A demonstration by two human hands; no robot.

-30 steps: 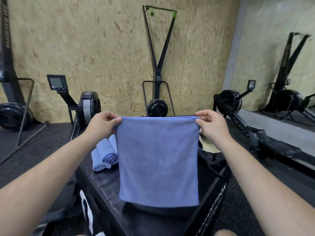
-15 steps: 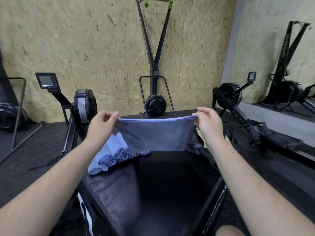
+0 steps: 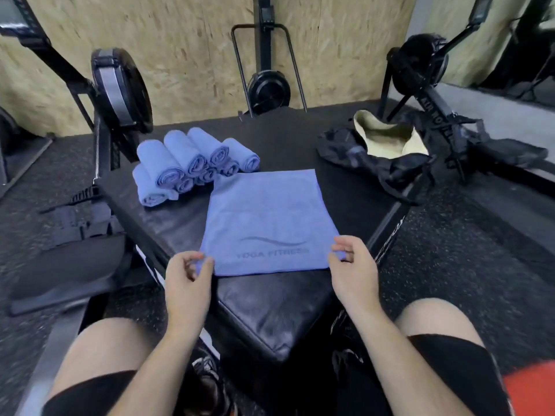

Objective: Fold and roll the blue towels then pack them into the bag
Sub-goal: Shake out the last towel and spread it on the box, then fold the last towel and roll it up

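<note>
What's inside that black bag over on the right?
The bag gapes open, showing only a pale yellowish lining. No towels show inside; the rolled towels sit stacked on the box. The bag's crumpled folds hide its bottom.

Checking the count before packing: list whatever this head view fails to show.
Head view, rolled towels: upper rolls hide the lower ones, so the count is unsure.
Head view, bag: its own black folds hide the bottom of the pale lining; contents unknown.
Head view, flat towel: the left hand and right hand grip and cover its near corners.
Head view, monitor: cut off by the top-left edge.
</note>
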